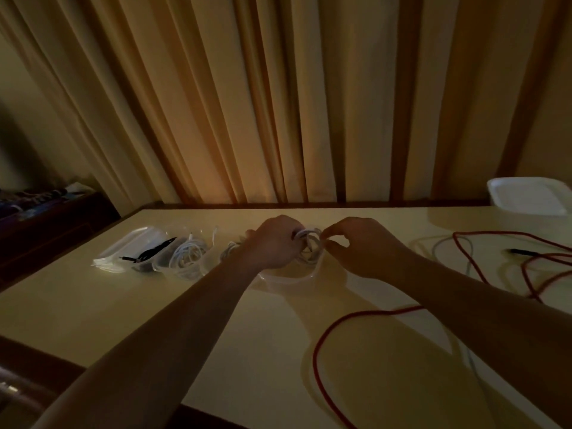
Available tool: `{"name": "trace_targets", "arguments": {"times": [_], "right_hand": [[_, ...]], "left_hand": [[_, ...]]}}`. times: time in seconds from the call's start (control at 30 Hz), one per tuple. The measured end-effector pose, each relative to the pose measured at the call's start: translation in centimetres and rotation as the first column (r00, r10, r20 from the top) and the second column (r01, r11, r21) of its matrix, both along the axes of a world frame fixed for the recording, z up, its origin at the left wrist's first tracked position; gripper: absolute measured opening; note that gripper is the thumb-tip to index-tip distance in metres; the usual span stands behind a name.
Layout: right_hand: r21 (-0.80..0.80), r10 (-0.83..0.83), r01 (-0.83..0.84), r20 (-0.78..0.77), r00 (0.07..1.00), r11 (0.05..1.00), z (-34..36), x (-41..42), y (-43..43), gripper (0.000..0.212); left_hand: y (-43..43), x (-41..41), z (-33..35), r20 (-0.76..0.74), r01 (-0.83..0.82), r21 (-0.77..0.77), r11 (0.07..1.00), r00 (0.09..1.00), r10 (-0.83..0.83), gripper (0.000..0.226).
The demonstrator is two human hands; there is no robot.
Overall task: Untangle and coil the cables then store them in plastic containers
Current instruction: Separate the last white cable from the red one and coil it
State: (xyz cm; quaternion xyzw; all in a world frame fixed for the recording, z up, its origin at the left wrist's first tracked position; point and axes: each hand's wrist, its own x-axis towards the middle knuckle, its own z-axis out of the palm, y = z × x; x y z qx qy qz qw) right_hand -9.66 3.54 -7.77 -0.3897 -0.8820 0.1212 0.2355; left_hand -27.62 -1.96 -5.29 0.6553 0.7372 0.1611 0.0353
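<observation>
My left hand (274, 241) grips a coiled white cable (309, 243) just above a clear plastic container (288, 278) at the middle of the table. My right hand (362, 246) pinches the coil's right side with thumb and fingers. To the left stand two more clear containers: one holds a coiled white cable (190, 253), the other a black cable (148, 253). A long red cable (325, 345) lies loose across the table's right half. A pale grey cable (445, 243) lies beside it.
A stack of clear lids (130, 246) sits at the far left of the cream table (123, 305). A white lidded box (532, 196) stands at the back right corner. Orange curtains hang right behind the table. A dark cabinet is at the left.
</observation>
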Motion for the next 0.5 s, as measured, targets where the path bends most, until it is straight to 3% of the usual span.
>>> {"name": "trace_targets", "arguments": {"times": [0.13,0.3,0.4,0.5], "right_hand": [[0.039,0.029,-0.026,-0.063,0.998,0.999,0.5,0.1,-0.5,0.032],[0.14,0.167,-0.122,-0.385,0.908,0.983,2.5,0.5,-2.2,0.028],[0.222,0.234,-0.168,-0.32,0.918,0.96,3.3,1.0,-2.9,0.046],[0.355,0.215,-0.108,-0.279,0.936,0.929,3.6,2.0,-3.2,0.039]], "left_hand": [[-0.9,-0.4,0.4,0.063,-0.018,0.117,0.993,0.998,0.011,0.02],[-3.0,0.4,2.6,0.151,0.001,0.319,0.948,0.987,-0.052,0.018],[-4.4,2.3,3.3,0.264,0.002,0.341,0.94,0.96,-0.098,0.018],[-5.2,3.5,3.4,0.371,0.03,0.322,0.946,0.915,-0.156,0.019]]}}
